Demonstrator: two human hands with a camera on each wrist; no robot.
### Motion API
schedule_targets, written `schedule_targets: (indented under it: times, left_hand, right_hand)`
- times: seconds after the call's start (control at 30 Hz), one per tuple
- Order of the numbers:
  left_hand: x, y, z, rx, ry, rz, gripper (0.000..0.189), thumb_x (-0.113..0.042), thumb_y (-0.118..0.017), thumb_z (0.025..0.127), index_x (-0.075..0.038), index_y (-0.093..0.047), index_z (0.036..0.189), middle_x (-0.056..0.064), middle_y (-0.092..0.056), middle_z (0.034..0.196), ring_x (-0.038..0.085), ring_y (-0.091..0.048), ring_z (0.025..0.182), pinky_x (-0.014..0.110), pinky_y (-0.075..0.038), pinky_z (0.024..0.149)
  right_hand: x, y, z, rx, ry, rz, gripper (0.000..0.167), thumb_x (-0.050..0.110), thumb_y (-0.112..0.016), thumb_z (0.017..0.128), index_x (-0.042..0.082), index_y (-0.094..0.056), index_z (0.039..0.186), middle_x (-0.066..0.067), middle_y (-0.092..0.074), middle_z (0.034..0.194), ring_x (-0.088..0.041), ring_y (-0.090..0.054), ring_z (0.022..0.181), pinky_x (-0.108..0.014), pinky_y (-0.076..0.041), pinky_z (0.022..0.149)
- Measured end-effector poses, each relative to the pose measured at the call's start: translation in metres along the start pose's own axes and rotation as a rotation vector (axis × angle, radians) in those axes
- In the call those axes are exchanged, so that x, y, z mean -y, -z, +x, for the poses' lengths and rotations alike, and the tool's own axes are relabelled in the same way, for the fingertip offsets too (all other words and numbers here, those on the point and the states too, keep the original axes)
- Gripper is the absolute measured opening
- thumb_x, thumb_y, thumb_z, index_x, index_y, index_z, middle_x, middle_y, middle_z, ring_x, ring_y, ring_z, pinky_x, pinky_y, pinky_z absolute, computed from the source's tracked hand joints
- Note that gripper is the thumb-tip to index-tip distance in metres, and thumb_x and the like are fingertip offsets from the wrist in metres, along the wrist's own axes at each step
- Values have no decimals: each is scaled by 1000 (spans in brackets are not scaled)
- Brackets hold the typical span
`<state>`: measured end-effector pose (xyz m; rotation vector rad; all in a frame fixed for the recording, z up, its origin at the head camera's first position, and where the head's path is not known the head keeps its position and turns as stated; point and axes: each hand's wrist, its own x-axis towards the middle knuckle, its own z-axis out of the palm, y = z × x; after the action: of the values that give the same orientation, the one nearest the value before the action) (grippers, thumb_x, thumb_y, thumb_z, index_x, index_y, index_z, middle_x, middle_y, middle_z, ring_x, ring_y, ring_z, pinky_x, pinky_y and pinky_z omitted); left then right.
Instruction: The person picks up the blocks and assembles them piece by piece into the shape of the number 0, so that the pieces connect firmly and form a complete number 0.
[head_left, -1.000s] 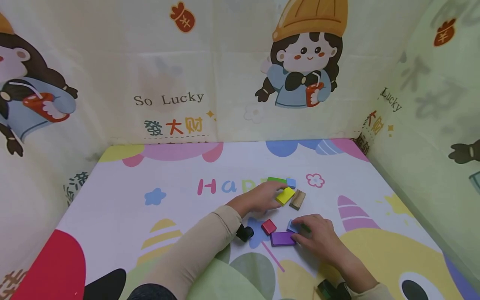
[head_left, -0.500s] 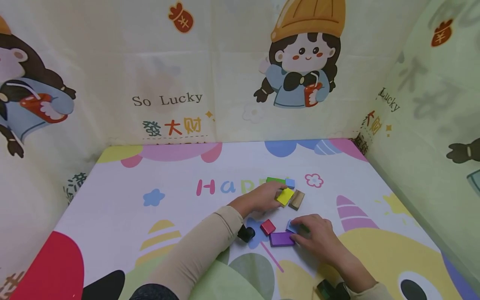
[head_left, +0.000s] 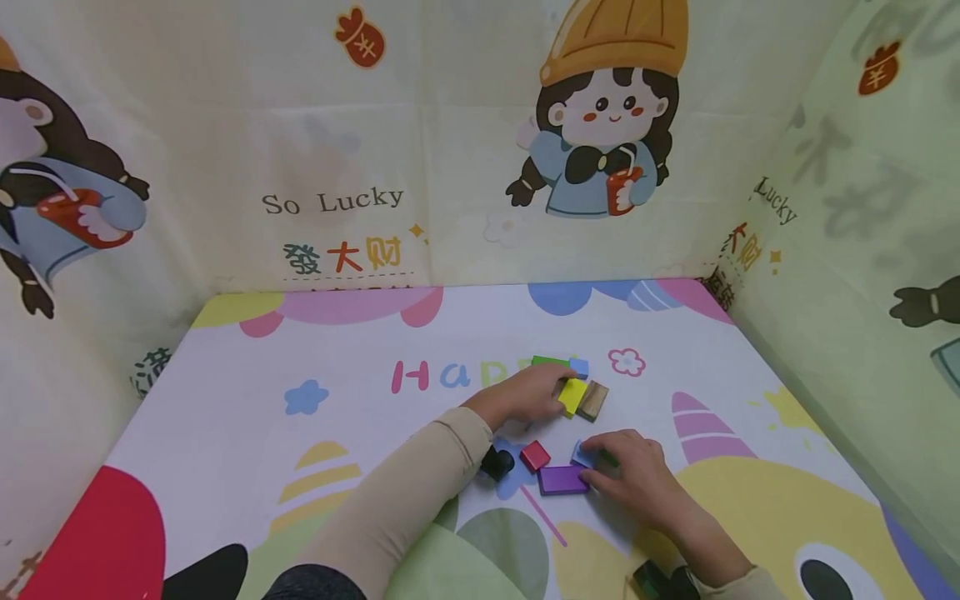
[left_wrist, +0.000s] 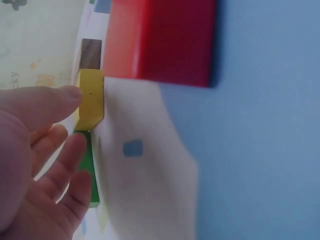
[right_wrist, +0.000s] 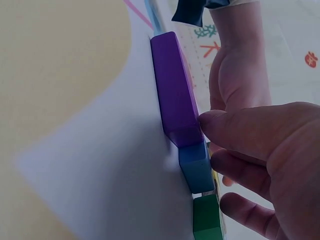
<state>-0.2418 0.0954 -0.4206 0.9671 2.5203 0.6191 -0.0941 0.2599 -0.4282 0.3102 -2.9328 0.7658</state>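
Head view shows two groups of blocks on a table (head_left: 240, 367); arranging looks partly done, the yellow block (head_left: 573, 397) and red block (head_left: 535, 457) sitting askew, what remains unclear. The left hand (head_left: 531, 392), loosely curved, sets its thumb against the yellow block, near the brown block (head_left: 593, 402), far green block (head_left: 549, 361) and far blue block (head_left: 579, 368). The right hand (head_left: 637, 473), equally loose, is at the purple block (head_left: 561, 481), nearer blue block (right_wrist: 196, 169) and nearer green block (right_wrist: 207, 217). Neither shows a firm grip. Count: two green, two blue, four singles.
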Motion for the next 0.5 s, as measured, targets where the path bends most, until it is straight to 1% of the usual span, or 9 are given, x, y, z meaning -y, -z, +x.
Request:
schedule_targets:
  times: [0.13,0.23,0.37,0.5]
  left_hand:
    - [-2,1,4,-9,-27,49,57,-19,-66,96,-17,-47,149,-2,-48,149,14,-45,133,29,-34,110]
    - [-4,3,5,-11,-35,72,59,-21,-68,95,-17,-47,149,-2,-49,148,14,-47,129,29,-35,110]
    - [-5,4,6,11,-13,48,61,-22,-72,93,-19,-47,149,-3,-49,147,14,-47,125,29,-37,108]
    - [-4,4,7,27,5,30,61,-22,-72,93,-21,-47,149,-4,-49,147,14,-47,124,30,-38,107]
  right_hand:
    - [0,0,-1,-7,2,3,27,20,-85,81,17,-73,105,3,-69,107,-25,-57,107,-51,-35,89]
    - [0,-1,-1,-12,4,8,27,19,-85,80,17,-73,104,3,-69,107,-25,-57,107,-51,-35,89]
    - [0,-1,-1,-20,11,13,27,18,-85,80,17,-72,104,3,-69,106,-25,-57,106,-51,-35,89]
    - [-1,-2,-1,-32,26,10,27,17,-85,80,16,-72,103,3,-69,105,-25,-58,106,-51,-35,88]
